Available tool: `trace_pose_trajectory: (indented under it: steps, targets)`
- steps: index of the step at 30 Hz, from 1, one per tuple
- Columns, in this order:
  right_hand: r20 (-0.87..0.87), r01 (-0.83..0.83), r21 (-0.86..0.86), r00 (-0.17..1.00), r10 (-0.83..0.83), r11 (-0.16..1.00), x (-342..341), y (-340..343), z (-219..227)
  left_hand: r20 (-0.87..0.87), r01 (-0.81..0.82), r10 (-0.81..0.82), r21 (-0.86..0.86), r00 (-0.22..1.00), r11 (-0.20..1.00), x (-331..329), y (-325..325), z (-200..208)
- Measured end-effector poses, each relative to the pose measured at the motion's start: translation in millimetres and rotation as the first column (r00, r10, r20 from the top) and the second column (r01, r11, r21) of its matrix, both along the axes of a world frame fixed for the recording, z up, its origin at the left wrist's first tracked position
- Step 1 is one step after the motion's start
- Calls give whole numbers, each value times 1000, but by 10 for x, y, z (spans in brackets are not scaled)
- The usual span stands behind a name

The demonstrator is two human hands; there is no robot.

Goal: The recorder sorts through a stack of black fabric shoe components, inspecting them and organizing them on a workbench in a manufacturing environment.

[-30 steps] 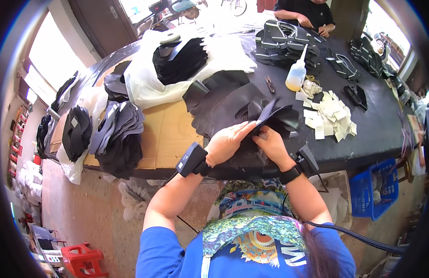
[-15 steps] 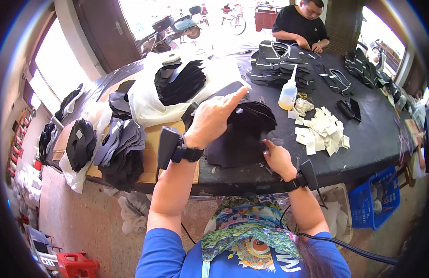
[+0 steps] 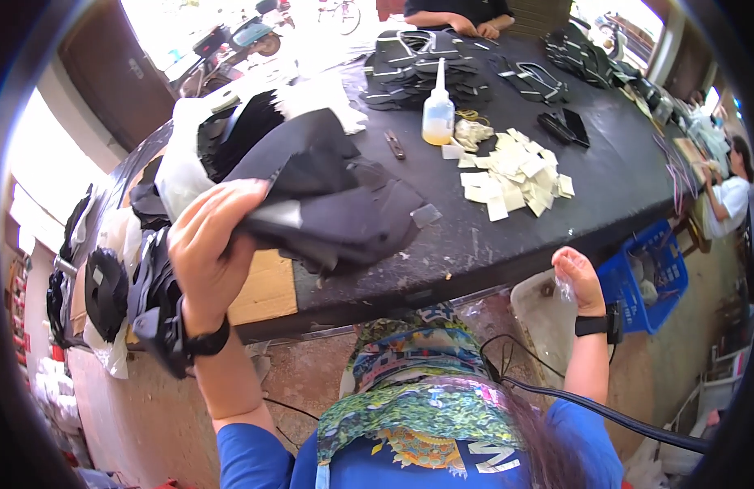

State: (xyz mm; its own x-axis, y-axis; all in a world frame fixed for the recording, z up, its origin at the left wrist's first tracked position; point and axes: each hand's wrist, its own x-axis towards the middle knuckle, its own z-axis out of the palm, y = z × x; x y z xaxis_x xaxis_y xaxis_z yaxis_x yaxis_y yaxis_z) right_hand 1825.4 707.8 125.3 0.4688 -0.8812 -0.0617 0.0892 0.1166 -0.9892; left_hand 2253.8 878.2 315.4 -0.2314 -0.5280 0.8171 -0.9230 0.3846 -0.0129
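Note:
My left hand [image 3: 214, 244] is closed on the near left edge of some black fabric pieces [image 3: 344, 216], which look bent and partly raised off the table. A small translucent square [image 3: 426, 215] sits at their right edge. Off the table's front edge, my right hand [image 3: 582, 281] pinches a thin scrap of clear plastic [image 3: 564, 290] above a whitish bin [image 3: 528, 301]. Beyond the fabric lie a pair of small thread snips [image 3: 395, 145] and a squeeze bottle [image 3: 438, 118] with a long nozzle and yellowish liquid.
Cream square pads [image 3: 520, 175] are heaped right of the bottle. Stacked black pieces with pale trim [image 3: 426, 69] stand at the back, near a co-worker's hands [image 3: 475, 28]. More dark pieces [image 3: 106, 293] lie at left. A blue basket [image 3: 646, 277] stands below the table at right.
My left hand has taken hold of the black pieces and shifted them left. My right hand has left them, moving right past the table edge with clear plastic. The whole view has shifted.

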Motion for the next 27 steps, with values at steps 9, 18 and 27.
trace_pose_trajectory:
  steps: [9,18,27]
  targets:
    - [-641,657,-380,321,-698,651,-1518,278,-2154,100,123,-153,257,983,958,-83,565,-25]
    - [-837,415,-521,-80,-541,746,-2342,310,-2987,133,-43,-4,354,991,934,-301,794,-119]
    - [-806,139,-487,-452,-382,862,-3356,41,-3379,72,-61,28,497,997,866,-489,654,-171]
